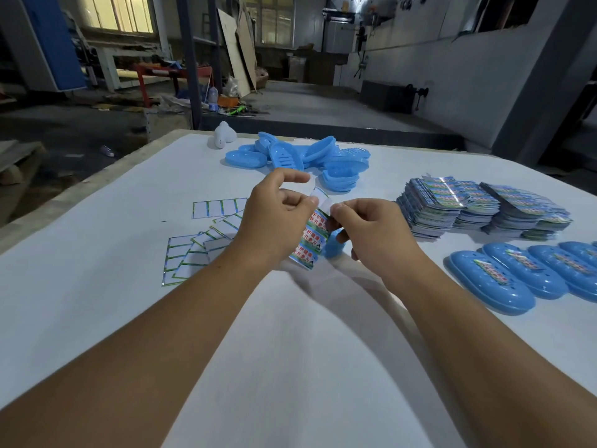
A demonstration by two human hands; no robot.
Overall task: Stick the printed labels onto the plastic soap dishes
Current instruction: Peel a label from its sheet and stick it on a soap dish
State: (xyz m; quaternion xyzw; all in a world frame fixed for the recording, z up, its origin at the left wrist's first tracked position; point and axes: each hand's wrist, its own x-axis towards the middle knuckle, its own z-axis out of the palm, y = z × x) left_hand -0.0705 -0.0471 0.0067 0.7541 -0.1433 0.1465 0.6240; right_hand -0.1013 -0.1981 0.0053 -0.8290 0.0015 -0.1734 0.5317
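While I watch, my left hand and right hand both pinch a label strip above the desk, its long axis running away from me, printed red and green, top corner peeled white.

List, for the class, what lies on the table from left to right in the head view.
Empty backing sheets → left hand → label sheet → right hand → label stacks → labelled soap dishes.
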